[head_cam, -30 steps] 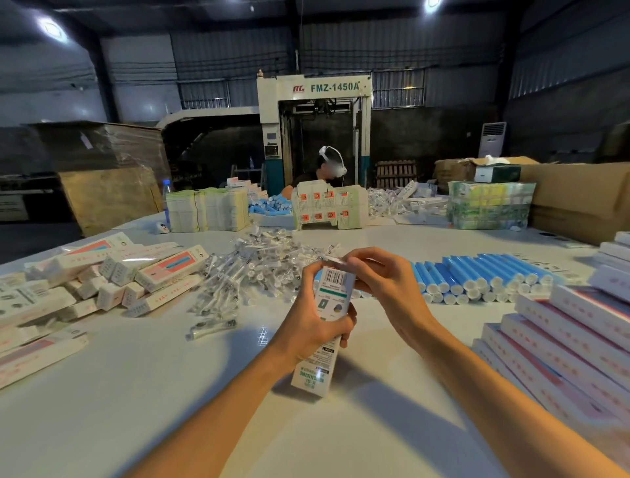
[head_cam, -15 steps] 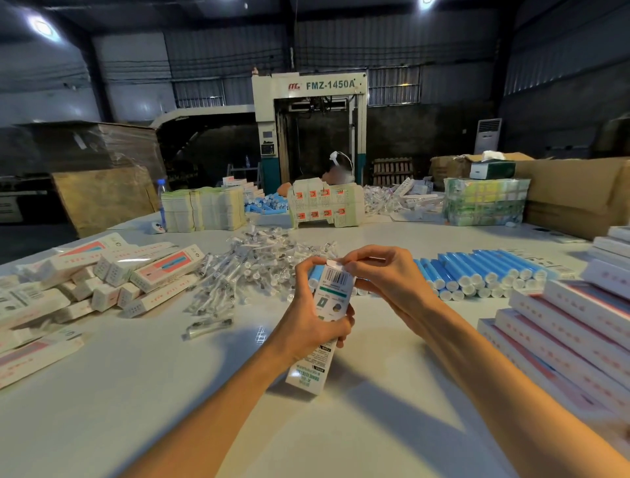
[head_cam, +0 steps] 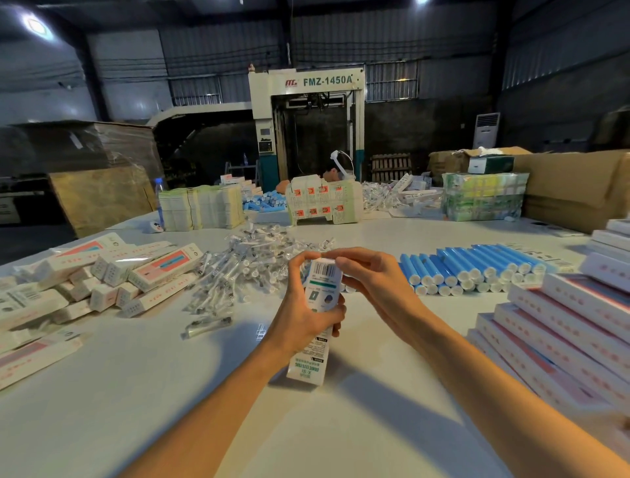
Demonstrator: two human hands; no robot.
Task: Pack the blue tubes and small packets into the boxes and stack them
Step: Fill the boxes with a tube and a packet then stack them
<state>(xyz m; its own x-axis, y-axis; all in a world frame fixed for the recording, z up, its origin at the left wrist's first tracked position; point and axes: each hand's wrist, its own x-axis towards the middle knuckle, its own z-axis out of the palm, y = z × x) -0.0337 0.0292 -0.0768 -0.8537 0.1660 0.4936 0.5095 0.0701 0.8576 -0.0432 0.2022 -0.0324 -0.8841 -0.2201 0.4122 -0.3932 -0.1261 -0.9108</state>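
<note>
Left hand (head_cam: 303, 320): I see it wrapped around the upright box (head_cam: 318, 319).
Right hand (head_cam: 371, 283): its fingers (head_cam: 344, 264) pinch the box's top flap.

The hall is dim. A ceiling lamp (head_cam: 35, 25) flares in the upper left, and a second lamp (head_cam: 421, 1) shines at the top edge, right of centre. The pale table (head_cam: 136, 392) catches most of the light, with a small glare spot near the centre. Soft shadows fall to the right of the box (head_cam: 324, 286) and the forearms. Wide-angle distortion curves the sides of the frame, and the stacked boxes (head_cam: 562, 327) at the lower right look smeared.
</note>
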